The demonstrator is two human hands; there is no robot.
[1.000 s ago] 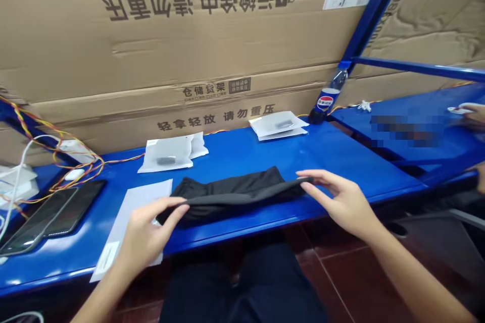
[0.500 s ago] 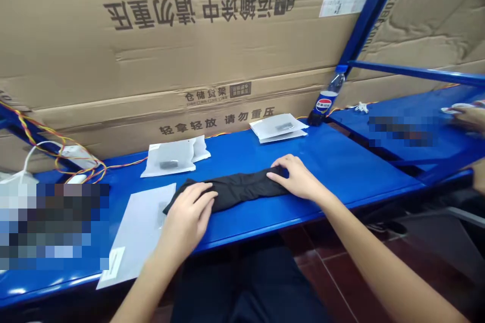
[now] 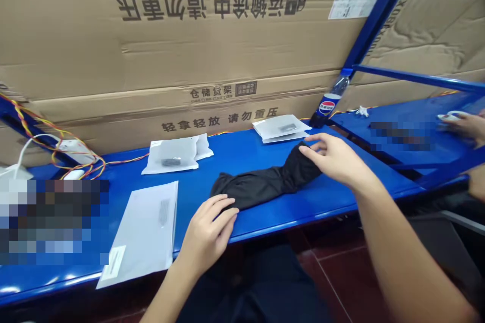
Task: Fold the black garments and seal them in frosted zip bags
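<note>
A narrow, folded piece of black cloth [image 3: 261, 184] lies wrinkled along the front of the blue table [image 3: 295, 219]. My left hand [image 3: 212, 224] rests its outstretched fingers on the near left end of it. The cloth's right end is pinched between thumb and fingers of my right hand [image 3: 335, 156] and looks slightly raised. Left of my left hand is a large frosted plastic bag [image 3: 146, 227] with a white label, overhanging the table edge. What the cloth is exactly, its folds hide.
Smaller frosted bags [image 3: 172, 156] lie at the back, with another pair [image 3: 280, 127] further right. A cola bottle [image 3: 329, 103] stands by the blue post. Cables tangle around a white power strip [image 3: 79, 153]. Another person's hand [image 3: 468, 126] works at the neighbouring table.
The black cloth has shifted right along with both my hands. Its right end has turned up and away, and the large frosted bag is now uncovered.
</note>
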